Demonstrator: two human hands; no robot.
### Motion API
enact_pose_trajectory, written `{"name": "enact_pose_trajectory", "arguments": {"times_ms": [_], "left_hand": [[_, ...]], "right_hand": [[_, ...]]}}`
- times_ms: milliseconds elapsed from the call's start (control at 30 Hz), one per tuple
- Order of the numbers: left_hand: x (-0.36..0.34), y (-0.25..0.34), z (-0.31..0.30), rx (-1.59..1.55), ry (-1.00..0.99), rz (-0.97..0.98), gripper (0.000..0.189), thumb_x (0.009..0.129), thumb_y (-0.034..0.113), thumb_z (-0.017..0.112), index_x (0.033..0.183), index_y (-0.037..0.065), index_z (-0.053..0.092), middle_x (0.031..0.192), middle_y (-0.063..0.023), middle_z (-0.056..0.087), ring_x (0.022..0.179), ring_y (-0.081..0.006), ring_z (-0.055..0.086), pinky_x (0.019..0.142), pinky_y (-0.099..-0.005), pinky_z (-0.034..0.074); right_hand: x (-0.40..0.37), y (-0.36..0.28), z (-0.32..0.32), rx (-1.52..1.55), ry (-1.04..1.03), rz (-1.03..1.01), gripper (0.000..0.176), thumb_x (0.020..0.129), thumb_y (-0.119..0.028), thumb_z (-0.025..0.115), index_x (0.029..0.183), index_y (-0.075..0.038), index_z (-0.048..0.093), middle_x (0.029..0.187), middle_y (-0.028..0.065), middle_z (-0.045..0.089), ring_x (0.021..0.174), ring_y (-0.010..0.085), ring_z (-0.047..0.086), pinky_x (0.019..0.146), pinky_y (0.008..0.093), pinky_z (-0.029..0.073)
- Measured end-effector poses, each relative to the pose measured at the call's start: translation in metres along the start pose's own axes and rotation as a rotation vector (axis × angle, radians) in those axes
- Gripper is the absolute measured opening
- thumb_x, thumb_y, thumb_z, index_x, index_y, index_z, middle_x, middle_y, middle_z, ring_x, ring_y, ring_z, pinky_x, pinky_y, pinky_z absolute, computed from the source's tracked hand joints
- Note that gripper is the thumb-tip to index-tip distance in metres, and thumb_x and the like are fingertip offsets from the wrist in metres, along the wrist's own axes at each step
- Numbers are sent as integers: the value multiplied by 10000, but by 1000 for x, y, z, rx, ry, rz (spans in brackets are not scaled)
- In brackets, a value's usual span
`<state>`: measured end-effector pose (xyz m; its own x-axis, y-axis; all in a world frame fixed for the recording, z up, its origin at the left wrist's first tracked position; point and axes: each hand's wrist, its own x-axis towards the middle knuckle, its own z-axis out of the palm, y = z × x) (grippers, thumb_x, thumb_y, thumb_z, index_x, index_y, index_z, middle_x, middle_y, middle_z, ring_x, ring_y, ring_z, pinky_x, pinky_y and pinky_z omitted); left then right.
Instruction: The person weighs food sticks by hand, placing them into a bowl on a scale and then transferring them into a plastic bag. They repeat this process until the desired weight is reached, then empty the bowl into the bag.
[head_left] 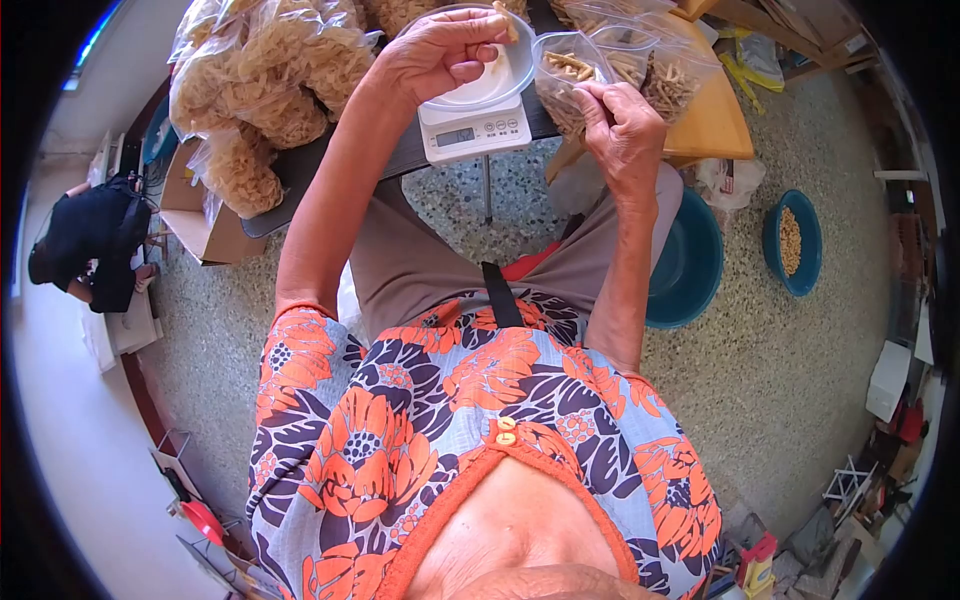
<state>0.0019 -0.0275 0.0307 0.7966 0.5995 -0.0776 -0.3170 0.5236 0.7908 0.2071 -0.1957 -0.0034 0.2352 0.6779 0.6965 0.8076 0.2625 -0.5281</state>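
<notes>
My left hand (445, 60) is over a clear round bowl (425, 25), its fingers pinching a small tan dried piece (510, 22). The bowl rests on a white digital kitchen scale (475, 140), whose display is lit but too small to read surely. My right hand (622, 130) grips the edge of a clear zip bag (562, 85) between thumb and fingers. Short brown dried sticks fill part of that bag. Just behind and to the right lies another clear bag of similar sticks (675, 80).
Large clear bags of tan dried flakes (270, 60) are piled on the dark table's left. A wooden stool (715, 120) stands at right. On the speckled floor are a teal basin (690, 265) and a smaller basin of beige pieces (810, 250). Another person (90, 235) bends at far left.
</notes>
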Motion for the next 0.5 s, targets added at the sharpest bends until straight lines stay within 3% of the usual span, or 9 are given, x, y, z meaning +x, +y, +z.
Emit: {"name": "enact_pose_trajectory", "arguments": {"times_ms": [167,233,267,300,367,500], "left_hand": [[4,-5,30,46,39,54,114,961,115,750,1010,18,719,852,-43,722,639,-73,634,453,-184,460],[9,-11,36,433,57,185,164,941,152,783,1015,13,737,828,-22,720,632,-69,616,487,-190,446],[13,-17,45,680,130,328,182,899,171,819,979,18,762,804,-30,721,641,-100,624,544,-237,476],[15,-21,52,681,129,327,182,899,171,819,979,18,762,804,-30,721,641,-100,624,544,-237,476],[16,-21,66,1409,212,692,151,868,148,819,946,28,770,812,-60,726,651,-150,638,611,-289,522],[19,-3,62,1352,248,779,120,834,98,793,922,20,768,838,-90,733,690,-181,673,647,-320,544]], "right_hand": [[0,0,-2,11,-6,14,119,884,-134,786,961,-44,782,916,137,747,820,320,729,732,381,585],[0,1,-2,12,3,4,120,885,-136,785,960,-42,782,913,139,746,817,321,728,730,381,585],[0,2,-2,11,6,-4,122,885,-137,784,961,-42,782,912,141,745,815,322,728,729,381,584],[0,2,-2,11,8,-13,124,885,-139,784,961,-42,783,911,142,745,813,322,728,728,381,584],[0,4,-2,13,11,-9,124,885,-141,784,960,-42,782,913,140,746,815,321,728,729,381,584],[0,1,-7,37,2,16,123,887,-143,783,955,-40,779,925,135,752,829,316,731,739,378,583]]}}
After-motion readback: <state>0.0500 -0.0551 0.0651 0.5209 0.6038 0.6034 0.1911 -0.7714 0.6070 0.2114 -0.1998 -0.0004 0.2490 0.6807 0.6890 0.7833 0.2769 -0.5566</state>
